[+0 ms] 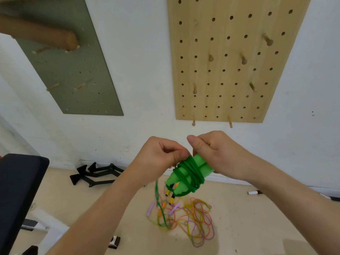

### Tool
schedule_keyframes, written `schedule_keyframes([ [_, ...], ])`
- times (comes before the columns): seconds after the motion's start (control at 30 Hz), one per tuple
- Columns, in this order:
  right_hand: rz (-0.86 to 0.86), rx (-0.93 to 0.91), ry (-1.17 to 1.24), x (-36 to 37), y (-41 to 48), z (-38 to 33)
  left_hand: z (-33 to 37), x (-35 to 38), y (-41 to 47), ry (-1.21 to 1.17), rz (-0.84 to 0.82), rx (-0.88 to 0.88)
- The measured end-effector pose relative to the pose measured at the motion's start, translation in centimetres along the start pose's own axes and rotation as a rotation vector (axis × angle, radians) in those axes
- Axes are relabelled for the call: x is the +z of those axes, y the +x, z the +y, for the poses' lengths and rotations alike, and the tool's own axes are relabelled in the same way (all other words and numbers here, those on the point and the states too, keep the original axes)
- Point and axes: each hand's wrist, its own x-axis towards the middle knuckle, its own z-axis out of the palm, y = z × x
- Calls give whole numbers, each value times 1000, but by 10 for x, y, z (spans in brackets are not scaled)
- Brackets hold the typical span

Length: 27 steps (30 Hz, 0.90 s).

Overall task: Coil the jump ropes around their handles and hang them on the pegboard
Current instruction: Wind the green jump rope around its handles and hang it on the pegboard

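Note:
My right hand (214,153) grips the two light green handles (175,176) of a jump rope, held side by side and tilted down to the left. Dark green rope (191,172) is coiled several times around them. My left hand (160,155) pinches the rope at the coil's upper left, and a loose green tail (157,194) hangs down from it. On the floor below lies a tangle of orange, yellow, purple and pink jump ropes (191,219) with small handles. The wooden pegboard (231,57) with several pegs hangs on the wall above my hands.
A green pegboard (73,70) hangs to the left, with a thick wooden dowel (36,34) sticking out near it. A black chair edge (20,190) stands at left. Black folding brackets (95,173) lie by the wall, and a marker (254,192) lies at right.

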Motion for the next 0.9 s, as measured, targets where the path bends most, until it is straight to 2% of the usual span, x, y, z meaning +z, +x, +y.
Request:
schedule_keyframes([
  [0.07,55,75,262,0,-1,-3,-8,7,2,-254,101,-85],
  [0.13,177,161,511,2,1,-6,-22,20,-1,-395,183,-179],
  [0.2,343,232,586,9,5,-3,-33,39,-13,-375,206,-213],
  [0.27,492,283,532,18,11,9,-40,54,-22,-315,239,-189],
  [0.4,646,239,262,34,18,28,-44,61,-28,217,266,-9],
  [0.57,676,126,-2,47,20,25,-37,53,-35,759,263,96],
  [0.67,668,44,-99,48,19,22,-30,50,-38,1097,188,163],
  [0.77,608,26,-225,45,21,25,-25,44,-42,1242,119,229],
  [0.9,367,125,-450,43,22,30,-14,31,-45,1283,143,402],
])
